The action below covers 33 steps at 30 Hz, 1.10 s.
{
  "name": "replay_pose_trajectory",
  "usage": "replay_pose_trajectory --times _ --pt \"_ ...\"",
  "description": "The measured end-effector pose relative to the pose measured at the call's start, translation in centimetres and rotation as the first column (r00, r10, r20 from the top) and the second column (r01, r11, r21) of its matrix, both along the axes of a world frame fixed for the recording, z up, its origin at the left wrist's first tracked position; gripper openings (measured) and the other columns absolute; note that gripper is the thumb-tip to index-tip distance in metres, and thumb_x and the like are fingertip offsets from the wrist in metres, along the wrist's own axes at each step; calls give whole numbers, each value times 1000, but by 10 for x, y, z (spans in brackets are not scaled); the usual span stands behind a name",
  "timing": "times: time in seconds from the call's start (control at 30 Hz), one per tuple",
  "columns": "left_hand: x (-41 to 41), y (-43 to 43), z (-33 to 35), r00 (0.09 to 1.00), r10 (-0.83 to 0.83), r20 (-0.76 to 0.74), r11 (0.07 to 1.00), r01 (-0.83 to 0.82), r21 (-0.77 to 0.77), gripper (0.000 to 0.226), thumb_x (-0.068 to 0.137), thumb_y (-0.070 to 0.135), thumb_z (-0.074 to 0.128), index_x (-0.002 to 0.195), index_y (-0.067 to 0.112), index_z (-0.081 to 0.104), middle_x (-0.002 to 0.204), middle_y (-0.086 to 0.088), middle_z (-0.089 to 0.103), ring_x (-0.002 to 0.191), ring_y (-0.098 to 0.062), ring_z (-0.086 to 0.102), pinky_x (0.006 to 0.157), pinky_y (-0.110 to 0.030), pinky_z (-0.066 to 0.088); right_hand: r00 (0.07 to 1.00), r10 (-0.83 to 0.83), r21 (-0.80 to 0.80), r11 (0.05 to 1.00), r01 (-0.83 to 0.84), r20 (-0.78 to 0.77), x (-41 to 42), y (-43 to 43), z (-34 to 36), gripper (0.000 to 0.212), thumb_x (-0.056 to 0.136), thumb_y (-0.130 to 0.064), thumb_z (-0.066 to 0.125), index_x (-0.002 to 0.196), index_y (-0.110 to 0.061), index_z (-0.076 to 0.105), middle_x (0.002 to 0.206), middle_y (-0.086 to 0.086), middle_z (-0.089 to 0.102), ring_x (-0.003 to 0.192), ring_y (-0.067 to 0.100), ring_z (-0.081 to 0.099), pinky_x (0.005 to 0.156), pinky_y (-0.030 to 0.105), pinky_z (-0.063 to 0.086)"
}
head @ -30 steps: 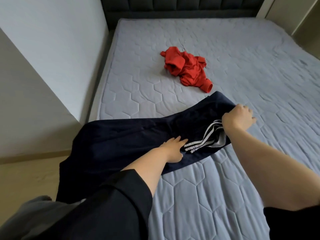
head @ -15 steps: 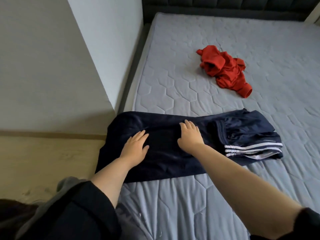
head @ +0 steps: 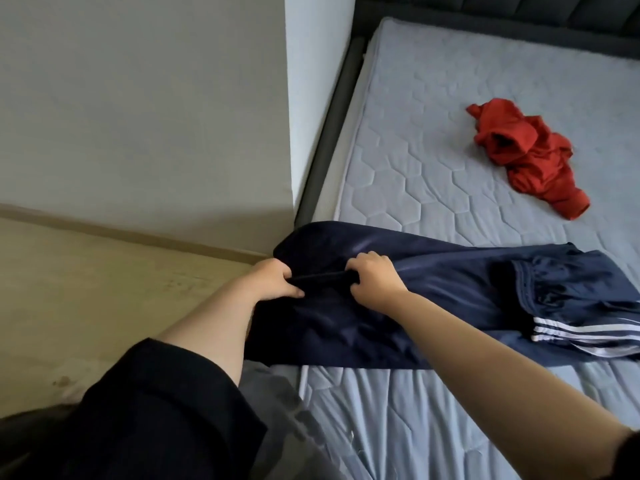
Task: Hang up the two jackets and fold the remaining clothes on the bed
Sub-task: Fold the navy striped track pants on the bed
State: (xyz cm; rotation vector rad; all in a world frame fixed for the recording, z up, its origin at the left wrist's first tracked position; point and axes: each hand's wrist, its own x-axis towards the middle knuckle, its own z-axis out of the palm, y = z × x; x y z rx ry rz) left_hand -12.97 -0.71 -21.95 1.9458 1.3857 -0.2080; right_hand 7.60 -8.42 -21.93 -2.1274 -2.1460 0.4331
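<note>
While the navy track pants [head: 433, 299] lie across the near edge of the bed [head: 450, 109], both hands work the end that hangs off the mattress corner. Left hand [head: 273, 280] has fingers curled round a bunched dark edge of the fabric; right hand [head: 372, 277] pinches the same edge just beside it, knuckles up. Both are clamped on the pants, with a short rolled strip of cloth stretched between them.

The other end of the pants is already doubled over on the mattress, white side stripes [head: 585, 336] showing at the right. A red garment [head: 530, 157] sits crumpled further up the bed, well apart from the pants, untouched. No jackets or hangers in view, so cannot tell how that part of the task stands.

Step in hand, as I judge it: folding the pants, gathering the overhanging end to bring it over. Next move likely calls for lifting that gripped edge and carrying it right, onto the part lying on the bed, keeping the edge level so the slick fabric does not slide off the corner onto the floor [head: 104, 282]. Then flatten, then the red piece.
</note>
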Motion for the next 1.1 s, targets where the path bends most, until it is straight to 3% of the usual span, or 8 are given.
replay_pose_trajectory --times 0.13,0.27,0.43,0.53,0.7,0.77,0.93,1.1 --pt "7 -27 32 983 -160 91 950 179 -255 31 78 45 71 64 19 62 61 6 55 59 -9 53 53 -18 40 926 -191 -202 971 129 -327 5 -6 14 21 75 -1 44 59 -9 55 67 4 53 67 22 48 65 30 42" --pt "6 -68 32 975 -215 -62 619 87 -781 30 100 37 41 86 14 55 75 -2 53 63 -14 53 66 -27 50 925 -261 -601 798 46 -275 11 -11 37 36 78 -20 39 58 -11 68 70 20 68 48 27 52 48 24 42" --pt "-31 -68 38 861 -273 -430 925 113 -362 40 102 31 37 123 -1 51 110 -15 59 63 -19 51 46 -23 39 998 -54 -652 757 48 11 1 -24 38 27 86 -33 47 85 -12 66 52 7 66 44 18 58 53 24 47" --pt "-46 -62 30 957 -84 -276 956 -1 -292 64 93 41 54 144 9 31 132 -14 52 65 -17 57 44 -23 44 998 5 -418 908 23 64 -9 -35 25 24 84 -39 58 83 -15 60 78 2 68 72 19 60 65 27 45" --pt "-17 -60 17 986 137 -91 936 -159 -315 88 90 56 48 151 13 2 154 -11 22 131 -31 39 96 -36 42 998 22 -229 973 -36 -61 -21 -50 13 25 88 -46 56 76 -24 56 82 -3 62 82 18 56 72 29 42" --pt "-7 -57 9 947 305 -95 891 -319 -322 89 92 48 51 150 10 -4 152 -16 25 128 -34 41 104 -43 38 991 17 -239 970 -48 -131 -22 -54 12 27 87 -48 58 80 -22 60 81 -5 59 78 14 52 70 27 40" --pt "-9 -50 -4 852 523 -40 766 -490 -416 39 88 7 61 124 6 46 84 -10 55 55 -17 44 49 -26 38 990 1 -233 972 -34 -141 -16 -53 7 33 85 -49 60 91 -17 64 92 -2 59 90 15 53 79 28 43" --pt "-31 -36 -6 796 606 8 795 -605 44 15 83 8 53 98 5 57 92 -13 59 79 -32 56 59 -30 39 999 19 -246 969 -28 -37 -11 -50 4 44 85 -54 57 111 -18 60 110 1 53 110 19 44 96 34 40"
